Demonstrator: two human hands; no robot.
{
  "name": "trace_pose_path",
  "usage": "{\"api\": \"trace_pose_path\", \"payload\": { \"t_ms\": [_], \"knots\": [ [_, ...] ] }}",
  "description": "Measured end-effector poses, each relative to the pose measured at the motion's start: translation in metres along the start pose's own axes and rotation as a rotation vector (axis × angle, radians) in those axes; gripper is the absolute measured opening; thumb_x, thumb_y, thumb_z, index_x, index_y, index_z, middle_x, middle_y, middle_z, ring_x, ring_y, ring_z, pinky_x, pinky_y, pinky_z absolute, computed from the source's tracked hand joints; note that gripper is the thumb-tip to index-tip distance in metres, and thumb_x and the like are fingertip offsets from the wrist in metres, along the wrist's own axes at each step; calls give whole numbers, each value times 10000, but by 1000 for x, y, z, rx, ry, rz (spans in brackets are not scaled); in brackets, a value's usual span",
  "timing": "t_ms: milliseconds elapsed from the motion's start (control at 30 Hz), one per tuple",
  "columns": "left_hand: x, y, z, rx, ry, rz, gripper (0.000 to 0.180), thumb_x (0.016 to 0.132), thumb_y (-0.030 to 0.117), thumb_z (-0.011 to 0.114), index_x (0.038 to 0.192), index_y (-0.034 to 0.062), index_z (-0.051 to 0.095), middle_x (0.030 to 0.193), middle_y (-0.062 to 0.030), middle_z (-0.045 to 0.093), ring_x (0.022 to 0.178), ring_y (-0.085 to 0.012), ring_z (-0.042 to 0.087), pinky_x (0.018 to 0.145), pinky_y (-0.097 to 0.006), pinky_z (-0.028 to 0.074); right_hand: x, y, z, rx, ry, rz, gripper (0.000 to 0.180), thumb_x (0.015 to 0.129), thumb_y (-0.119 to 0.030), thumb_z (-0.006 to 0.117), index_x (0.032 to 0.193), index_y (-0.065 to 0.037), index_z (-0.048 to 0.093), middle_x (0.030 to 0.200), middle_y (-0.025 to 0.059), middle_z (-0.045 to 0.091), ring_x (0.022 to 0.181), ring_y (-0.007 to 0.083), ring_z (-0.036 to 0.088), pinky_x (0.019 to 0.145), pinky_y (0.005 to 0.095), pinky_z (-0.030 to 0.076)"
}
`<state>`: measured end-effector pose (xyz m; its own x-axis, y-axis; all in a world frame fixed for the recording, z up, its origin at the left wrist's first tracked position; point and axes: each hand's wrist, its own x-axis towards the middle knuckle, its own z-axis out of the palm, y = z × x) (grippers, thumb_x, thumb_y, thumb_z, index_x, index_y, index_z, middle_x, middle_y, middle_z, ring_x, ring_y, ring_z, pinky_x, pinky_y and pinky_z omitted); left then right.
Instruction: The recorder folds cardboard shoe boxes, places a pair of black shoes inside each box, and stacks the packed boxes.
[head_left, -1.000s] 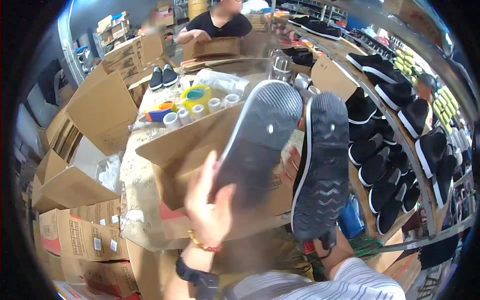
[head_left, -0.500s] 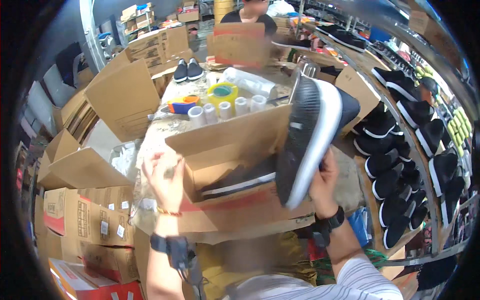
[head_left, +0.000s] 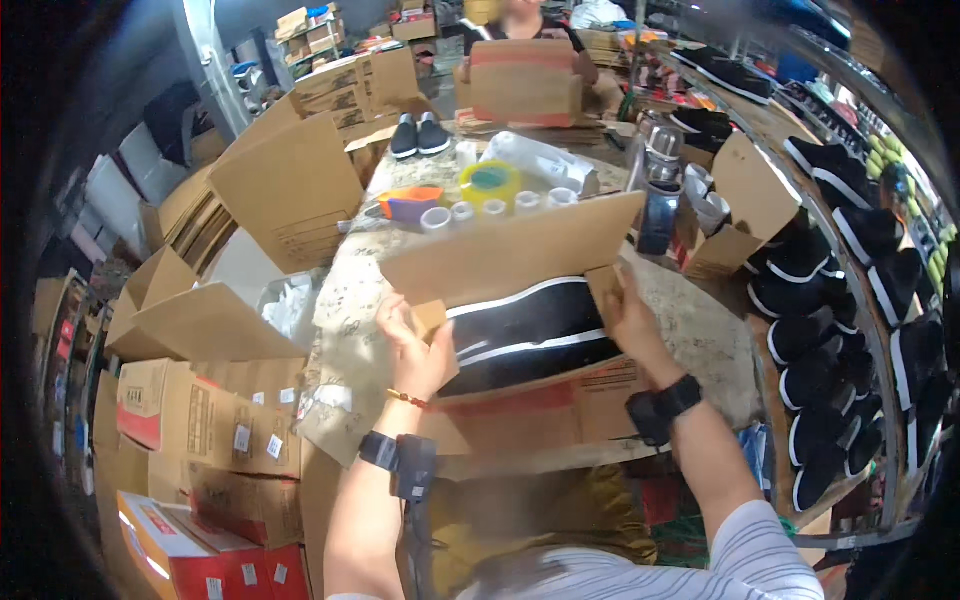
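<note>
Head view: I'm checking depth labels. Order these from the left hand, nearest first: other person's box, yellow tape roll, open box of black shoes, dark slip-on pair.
1. Open box: touching the left hand, to its right.
2. Yellow tape roll: ahead, slightly right.
3. Dark slip-on pair: beyond the roll, to its left.
4. Other person's box: farthest, ahead and right.

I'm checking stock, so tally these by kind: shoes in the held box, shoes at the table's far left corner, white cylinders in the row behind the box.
Boxed shoes: 2
Far-corner shoes: 2
White cylinders: 5
Total: 9
</note>
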<state>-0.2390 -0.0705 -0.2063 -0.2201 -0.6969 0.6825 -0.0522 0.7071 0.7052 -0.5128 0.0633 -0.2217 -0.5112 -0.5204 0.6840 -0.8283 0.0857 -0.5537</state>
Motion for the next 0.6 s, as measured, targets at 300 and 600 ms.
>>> {"api": "trace_pose_path", "payload": {
  "t_ms": [300, 600],
  "knots": [
    [42, 60, -59, 659, -925, 138, 650, 707, 307, 674, 1296, 116, 479, 1294, -193, 507, 1194, -342, 486, 1005, -496, 359, 63, -34, -76, 126, -887, -268, 892, 620, -338, 817, 1372, -68, 420, 1377, 178, 413, 1285, 314, 387, 1043, 412, 341],
    [40, 72, -20, 813, -1095, 67, 1028, 623, 639, 696, 1459, 234, 254, 1408, -333, 252, 1335, -456, 228, 1020, -686, 162, 75, -58, -57, -73, -1098, -429, 1100, 436, -367, 858, 1392, -98, 385, 1412, 268, 305, 1330, 437, 264, 1084, 470, 275]
  ]
}}
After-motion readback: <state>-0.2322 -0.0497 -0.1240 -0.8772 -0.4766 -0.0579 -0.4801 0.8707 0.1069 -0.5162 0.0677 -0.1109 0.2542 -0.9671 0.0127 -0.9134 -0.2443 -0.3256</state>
